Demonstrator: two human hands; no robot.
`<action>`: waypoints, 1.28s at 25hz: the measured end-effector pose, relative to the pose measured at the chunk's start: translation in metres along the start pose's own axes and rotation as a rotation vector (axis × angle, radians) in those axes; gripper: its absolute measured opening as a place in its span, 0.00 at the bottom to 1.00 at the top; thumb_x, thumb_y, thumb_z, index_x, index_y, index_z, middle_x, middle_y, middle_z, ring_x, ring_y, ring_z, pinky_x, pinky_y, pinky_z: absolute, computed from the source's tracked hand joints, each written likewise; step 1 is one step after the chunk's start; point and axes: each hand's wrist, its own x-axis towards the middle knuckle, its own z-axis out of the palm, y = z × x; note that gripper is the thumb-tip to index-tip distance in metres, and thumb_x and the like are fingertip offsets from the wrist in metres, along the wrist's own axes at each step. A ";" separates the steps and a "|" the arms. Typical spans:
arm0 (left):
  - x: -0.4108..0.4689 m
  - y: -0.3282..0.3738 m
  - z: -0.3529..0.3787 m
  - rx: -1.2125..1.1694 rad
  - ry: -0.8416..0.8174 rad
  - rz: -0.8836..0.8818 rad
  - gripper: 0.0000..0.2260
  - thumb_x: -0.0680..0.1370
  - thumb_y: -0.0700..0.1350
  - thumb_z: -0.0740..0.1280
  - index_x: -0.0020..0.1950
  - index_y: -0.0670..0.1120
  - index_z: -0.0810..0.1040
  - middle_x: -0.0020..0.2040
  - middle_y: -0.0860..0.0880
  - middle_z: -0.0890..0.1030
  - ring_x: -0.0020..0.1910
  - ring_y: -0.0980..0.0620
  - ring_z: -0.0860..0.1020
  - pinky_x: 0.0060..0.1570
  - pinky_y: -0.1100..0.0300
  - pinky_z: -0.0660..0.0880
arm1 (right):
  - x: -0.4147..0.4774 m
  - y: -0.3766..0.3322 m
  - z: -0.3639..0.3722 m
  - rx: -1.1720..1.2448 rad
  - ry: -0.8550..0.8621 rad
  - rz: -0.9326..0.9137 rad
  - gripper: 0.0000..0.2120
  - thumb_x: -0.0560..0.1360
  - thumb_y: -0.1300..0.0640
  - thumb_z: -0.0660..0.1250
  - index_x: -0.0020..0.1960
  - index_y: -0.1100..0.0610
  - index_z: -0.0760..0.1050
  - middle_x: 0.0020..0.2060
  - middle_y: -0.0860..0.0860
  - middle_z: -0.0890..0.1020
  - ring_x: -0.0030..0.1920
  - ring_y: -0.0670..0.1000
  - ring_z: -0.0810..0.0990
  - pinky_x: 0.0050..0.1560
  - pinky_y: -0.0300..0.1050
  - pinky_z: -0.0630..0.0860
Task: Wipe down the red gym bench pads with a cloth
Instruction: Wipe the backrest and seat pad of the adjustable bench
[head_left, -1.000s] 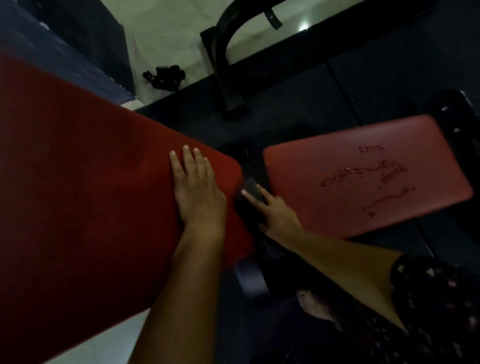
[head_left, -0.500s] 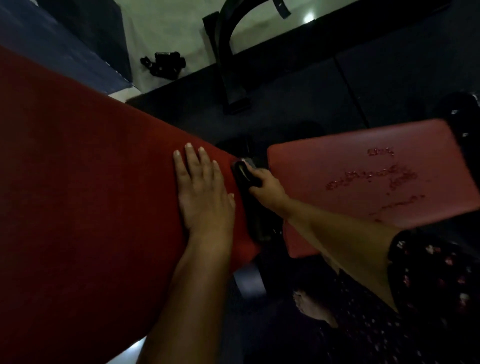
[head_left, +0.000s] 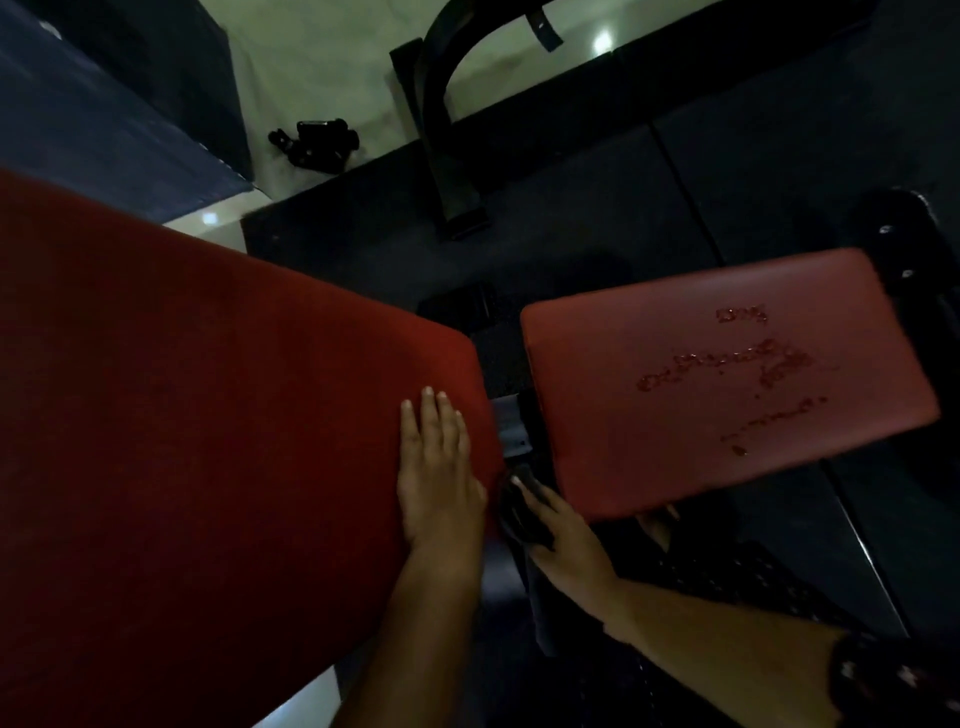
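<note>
Right hand (head_left: 563, 545) with cloth (head_left: 519, 514) now lower beside long red pad (head_left: 208, 415).

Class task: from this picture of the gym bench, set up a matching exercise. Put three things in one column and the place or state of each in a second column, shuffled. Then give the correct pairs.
Column one
1. left hand
2. right hand
3. smaller red pad

Column two
A. spotted with droplets
B. lies flat on the larger red pad
C. holds the dark cloth at the gap between the pads

Pairs: 1-B, 2-C, 3-A
</note>
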 end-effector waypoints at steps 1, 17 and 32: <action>0.001 0.001 0.001 0.003 0.006 -0.005 0.31 0.84 0.55 0.45 0.77 0.38 0.36 0.78 0.36 0.36 0.76 0.35 0.35 0.62 0.35 0.27 | 0.020 -0.001 -0.005 -0.077 0.020 0.007 0.45 0.73 0.64 0.65 0.72 0.29 0.45 0.77 0.47 0.59 0.69 0.53 0.70 0.64 0.39 0.70; 0.057 -0.013 -0.010 0.075 -0.015 -0.186 0.33 0.83 0.59 0.45 0.79 0.40 0.39 0.78 0.35 0.38 0.76 0.35 0.36 0.69 0.35 0.33 | 0.176 -0.061 -0.079 0.152 -0.146 0.207 0.33 0.77 0.72 0.57 0.78 0.54 0.53 0.60 0.54 0.73 0.51 0.54 0.78 0.45 0.37 0.75; -0.067 -0.050 -0.037 -0.073 0.184 -0.342 0.30 0.82 0.55 0.51 0.80 0.46 0.43 0.80 0.43 0.48 0.79 0.40 0.44 0.69 0.35 0.33 | -0.029 -0.081 -0.022 0.250 -0.270 0.406 0.38 0.80 0.60 0.60 0.78 0.42 0.38 0.73 0.55 0.63 0.66 0.56 0.70 0.62 0.47 0.72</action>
